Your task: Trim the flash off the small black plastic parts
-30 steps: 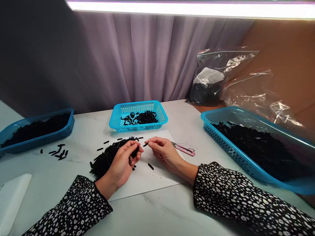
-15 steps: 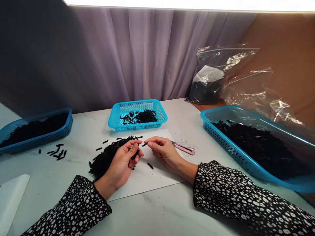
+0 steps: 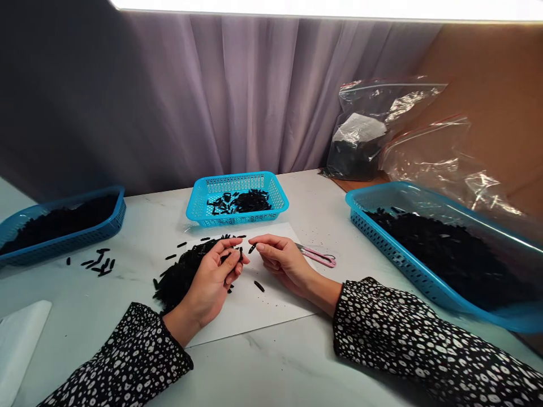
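Between the thumb and forefinger of my right hand [image 3: 282,263] is a small, thin black piece [image 3: 253,247] with pale specks on it. My left hand [image 3: 210,282] is curled palm-up, its fingers closed round several similar black pieces [image 3: 241,254], partly hidden by the thumb. The two hands face each other a short gap apart above a white sheet [image 3: 275,314]. A heap of the same black pieces [image 3: 180,280] lies left of my left hand. One loose oblong piece [image 3: 259,286] rests on the sheet below my right hand.
A blue basket [image 3: 195,212] with black pieces stands behind the hands; fuller ones stand left [image 3: 121,212] and right [image 3: 382,257]. A pink-handled cutting tool [image 3: 324,259] lies beyond my right hand. Scattered pieces [image 3: 99,260] lie left. Clear plastic bags [image 3: 360,135] stand back right.
The black piece in my right fingers has turned and shows pale specks. My left fingers have shifted slightly, and a piece stands up at their tips.
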Available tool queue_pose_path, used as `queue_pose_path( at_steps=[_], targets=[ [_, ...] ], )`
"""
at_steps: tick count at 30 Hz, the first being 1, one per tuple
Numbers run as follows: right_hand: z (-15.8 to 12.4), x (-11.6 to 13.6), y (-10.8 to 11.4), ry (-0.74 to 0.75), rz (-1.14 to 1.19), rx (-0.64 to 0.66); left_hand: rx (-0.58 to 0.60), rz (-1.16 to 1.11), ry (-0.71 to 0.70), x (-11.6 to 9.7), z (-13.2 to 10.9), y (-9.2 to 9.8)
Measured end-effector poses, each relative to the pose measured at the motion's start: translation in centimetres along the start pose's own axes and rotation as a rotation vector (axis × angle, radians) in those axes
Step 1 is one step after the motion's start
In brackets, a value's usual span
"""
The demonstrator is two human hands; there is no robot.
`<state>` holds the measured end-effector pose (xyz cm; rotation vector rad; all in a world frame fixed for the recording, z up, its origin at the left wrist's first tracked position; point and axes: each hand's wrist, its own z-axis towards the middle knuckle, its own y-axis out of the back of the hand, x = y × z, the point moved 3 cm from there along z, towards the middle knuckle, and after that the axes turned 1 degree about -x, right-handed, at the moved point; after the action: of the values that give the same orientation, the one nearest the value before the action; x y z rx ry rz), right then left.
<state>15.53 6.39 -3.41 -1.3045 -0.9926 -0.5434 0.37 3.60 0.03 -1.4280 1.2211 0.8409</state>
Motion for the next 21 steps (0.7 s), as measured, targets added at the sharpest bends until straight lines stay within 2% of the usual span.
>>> queue_pose_path(
  at_steps=[9, 15, 21],
  targets=[
    [-0.35, -0.03, -0.42, -0.101, 0.072, 0.055, -0.011, 0.118, -0.074, 0.02, 0.01, -0.27],
    [-0.35, -0.64, -0.75, -0.134, -0.074, 0.086, 0.011, 0.193, -0.105, 0.37, 0.09, -0.19],
    [-0.37, -0.56, -0.63, -0.125, -0.057, 0.12, 0.041, 0.241, -0.123, 0.42, 0.2, -0.21]
  ],
)
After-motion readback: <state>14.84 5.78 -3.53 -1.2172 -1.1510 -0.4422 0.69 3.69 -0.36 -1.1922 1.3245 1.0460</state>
